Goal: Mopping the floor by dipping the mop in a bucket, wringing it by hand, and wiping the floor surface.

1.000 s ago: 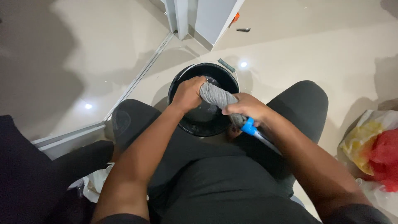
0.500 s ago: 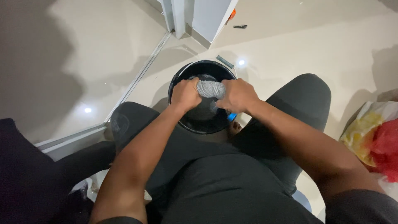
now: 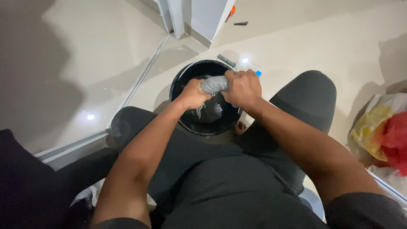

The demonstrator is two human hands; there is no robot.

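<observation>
Grey mop head [image 3: 214, 84] lying crosswise over black bucket [image 3: 183, 79], left hand [image 3: 194, 94] and right hand [image 3: 243, 88] fingers clamped around it

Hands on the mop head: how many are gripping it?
2. The left hand clasps the grey mop head at its left end; the right hand clasps its right end, both over the black bucket.

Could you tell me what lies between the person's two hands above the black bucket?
In the head view, a twisted grey mop head spans the gap between the left hand and the right hand, both clenched on it over the black bucket.
</observation>
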